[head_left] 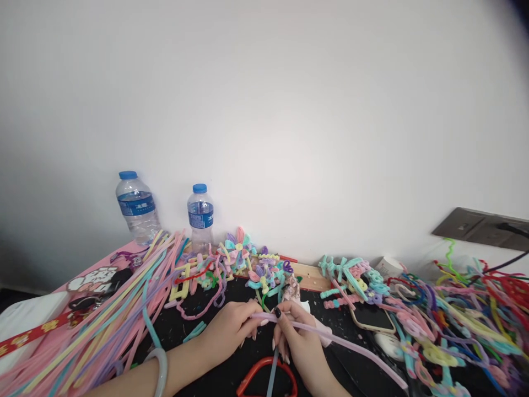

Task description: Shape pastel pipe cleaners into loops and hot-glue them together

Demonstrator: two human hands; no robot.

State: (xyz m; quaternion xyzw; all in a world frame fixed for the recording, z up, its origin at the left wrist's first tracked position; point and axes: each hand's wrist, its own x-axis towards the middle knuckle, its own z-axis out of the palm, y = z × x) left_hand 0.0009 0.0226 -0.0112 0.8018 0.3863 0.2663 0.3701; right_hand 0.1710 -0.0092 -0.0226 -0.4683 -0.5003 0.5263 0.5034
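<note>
The left hand (229, 331) and right hand (300, 339) both pinch one end of a lilac stem (351, 346) low over the black table (235, 289). Its long tail trails off right, past the phone (372, 317). The bend likely goes best with the fingertips kept close together, right at the fold, and the tail free of the loose heap. The two bottles (200, 215) wear blue labels, but their print is too small to read.

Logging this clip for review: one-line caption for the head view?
Left hand and right hand pinch a lilac pipe cleaner over a black table, two water bottles behind.
</note>
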